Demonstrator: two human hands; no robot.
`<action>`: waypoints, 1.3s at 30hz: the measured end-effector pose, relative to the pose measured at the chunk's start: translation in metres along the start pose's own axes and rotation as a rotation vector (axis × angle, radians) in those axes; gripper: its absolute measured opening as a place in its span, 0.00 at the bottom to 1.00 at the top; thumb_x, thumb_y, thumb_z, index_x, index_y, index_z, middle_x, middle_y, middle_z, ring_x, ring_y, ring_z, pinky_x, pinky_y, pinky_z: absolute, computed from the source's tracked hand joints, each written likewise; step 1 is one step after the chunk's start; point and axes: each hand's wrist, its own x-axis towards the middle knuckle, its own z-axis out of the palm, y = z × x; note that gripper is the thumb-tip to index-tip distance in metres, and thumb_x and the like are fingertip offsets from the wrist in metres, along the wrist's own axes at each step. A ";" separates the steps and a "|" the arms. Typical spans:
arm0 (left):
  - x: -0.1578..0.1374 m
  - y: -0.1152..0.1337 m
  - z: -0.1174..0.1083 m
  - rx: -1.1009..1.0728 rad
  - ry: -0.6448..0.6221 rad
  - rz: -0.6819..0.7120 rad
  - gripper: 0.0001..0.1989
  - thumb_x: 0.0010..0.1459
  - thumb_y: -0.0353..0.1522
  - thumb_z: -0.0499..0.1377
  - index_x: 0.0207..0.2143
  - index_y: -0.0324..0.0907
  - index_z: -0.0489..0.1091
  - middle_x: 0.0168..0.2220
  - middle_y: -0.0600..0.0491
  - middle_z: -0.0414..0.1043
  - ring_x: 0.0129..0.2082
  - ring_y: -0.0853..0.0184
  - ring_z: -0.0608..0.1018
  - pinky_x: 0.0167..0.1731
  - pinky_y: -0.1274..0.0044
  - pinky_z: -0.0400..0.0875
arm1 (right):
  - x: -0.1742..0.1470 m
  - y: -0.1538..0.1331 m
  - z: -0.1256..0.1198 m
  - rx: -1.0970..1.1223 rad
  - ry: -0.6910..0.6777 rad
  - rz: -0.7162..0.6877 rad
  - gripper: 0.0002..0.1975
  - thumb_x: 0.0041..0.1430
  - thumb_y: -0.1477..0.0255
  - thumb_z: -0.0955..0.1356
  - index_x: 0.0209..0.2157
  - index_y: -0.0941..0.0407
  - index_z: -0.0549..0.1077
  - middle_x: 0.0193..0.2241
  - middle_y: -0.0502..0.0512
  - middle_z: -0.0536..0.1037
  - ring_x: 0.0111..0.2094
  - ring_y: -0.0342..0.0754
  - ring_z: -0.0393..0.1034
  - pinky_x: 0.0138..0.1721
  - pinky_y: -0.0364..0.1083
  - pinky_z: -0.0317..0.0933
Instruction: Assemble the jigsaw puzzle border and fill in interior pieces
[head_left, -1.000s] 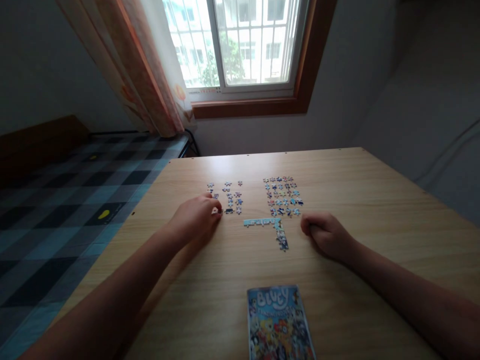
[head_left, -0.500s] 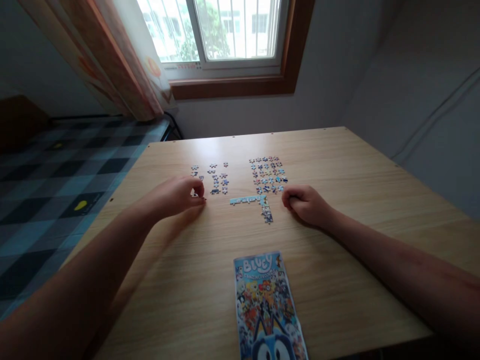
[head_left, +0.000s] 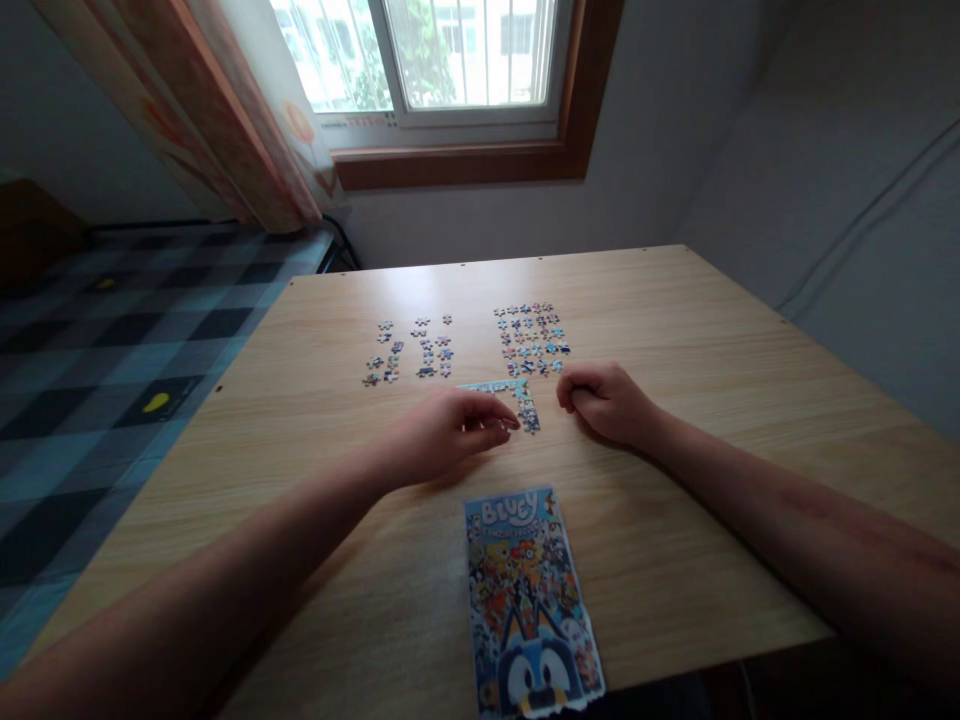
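Observation:
My left hand [head_left: 466, 425] is above the table beside the joined puzzle strip, its thumb and fingers pinched on a small puzzle piece [head_left: 513, 424] that barely shows. The joined strip [head_left: 531, 412] forms a corner: a light blue row runs left, partly hidden behind my left hand, and a short patterned column comes down towards me. Just right of that corner, my right hand [head_left: 606, 398] rests on the tabletop as a loose fist, with nothing visible in it.
Loose puzzle pieces lie in rows beyond the strip, one group [head_left: 529, 338] at the right and another [head_left: 427, 345] at the left. Nearer me lies a Bluey picture sheet [head_left: 525, 590] on the wooden table [head_left: 660, 560]. A bed [head_left: 225, 310] stands left, a window [head_left: 472, 60] ahead.
My left hand has moved right, from beside the left group of loose pieces to the joined strip's column, still pinching. My right hand stays in place. The view has shifted slightly.

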 end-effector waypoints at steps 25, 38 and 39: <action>0.004 -0.007 0.016 -0.311 0.036 -0.131 0.05 0.57 0.32 0.61 0.36 0.40 0.74 0.30 0.54 0.75 0.31 0.69 0.73 0.33 0.75 0.70 | -0.009 -0.021 0.007 -0.008 -0.126 -0.153 0.05 0.58 0.79 0.69 0.34 0.56 0.76 0.34 0.53 0.76 0.28 0.40 0.67 0.26 0.41 0.61; 0.004 -0.010 0.022 -0.261 0.099 -0.093 0.05 0.57 0.31 0.62 0.36 0.42 0.76 0.33 0.52 0.79 0.32 0.68 0.76 0.35 0.73 0.73 | -0.008 -0.018 0.007 -0.125 -0.173 -0.196 0.07 0.61 0.68 0.73 0.40 0.55 0.79 0.34 0.53 0.78 0.28 0.41 0.68 0.30 0.44 0.63; 0.004 -0.010 0.022 -0.261 0.101 -0.090 0.05 0.57 0.31 0.62 0.36 0.42 0.76 0.33 0.53 0.79 0.31 0.68 0.75 0.35 0.73 0.73 | -0.008 -0.017 0.008 -0.128 -0.167 -0.191 0.07 0.60 0.68 0.73 0.40 0.55 0.79 0.34 0.53 0.78 0.28 0.41 0.68 0.31 0.44 0.63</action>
